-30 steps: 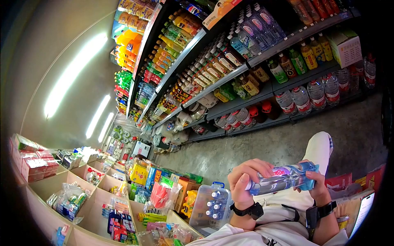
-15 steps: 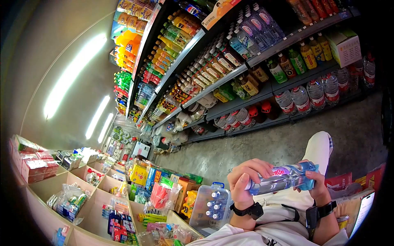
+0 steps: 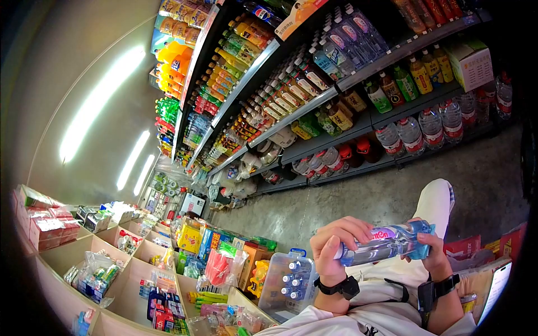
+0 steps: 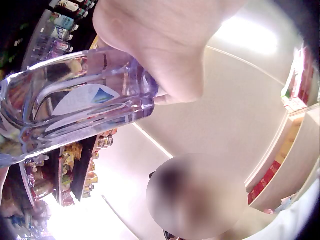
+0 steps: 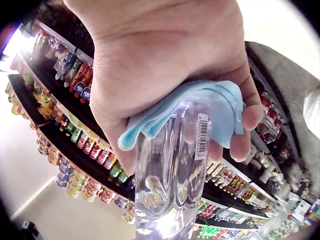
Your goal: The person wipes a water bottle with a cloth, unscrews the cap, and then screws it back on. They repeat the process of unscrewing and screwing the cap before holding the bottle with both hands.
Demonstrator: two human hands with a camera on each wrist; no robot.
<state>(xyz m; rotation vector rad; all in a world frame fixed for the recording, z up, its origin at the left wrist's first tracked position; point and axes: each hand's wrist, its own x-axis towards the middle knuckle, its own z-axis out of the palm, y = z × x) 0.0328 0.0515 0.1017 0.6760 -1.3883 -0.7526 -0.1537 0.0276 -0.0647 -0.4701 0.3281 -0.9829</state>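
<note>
A clear plastic bottle (image 3: 381, 246) with a pink-and-white label lies nearly level between both hands in the head view. Its left end is gripped by my left hand (image 3: 338, 246), with the fingers curled over the top. At the other end my right hand (image 3: 432, 252) holds a light blue cloth (image 3: 421, 238) around the bottle. The right wrist view shows the cloth (image 5: 220, 107) folded between palm and bottle (image 5: 172, 175), fingers and thumb bent around it. In the left wrist view the hand (image 4: 155, 45) covers one end of the bottle (image 4: 75, 100).
Shelves of drinks (image 3: 336, 89) rise across the aisle. A clear bin of small bottles (image 3: 288, 280) stands left of the hands. Wooden compartments (image 3: 129, 280) with packaged goods fill the lower left. A phone-like screen (image 3: 496, 288) lies at the right, near red packages (image 3: 462, 246).
The bottle has rolled slightly, so its label shows at a slightly different angle. Both hands have kept nearly the same place and hold.
</note>
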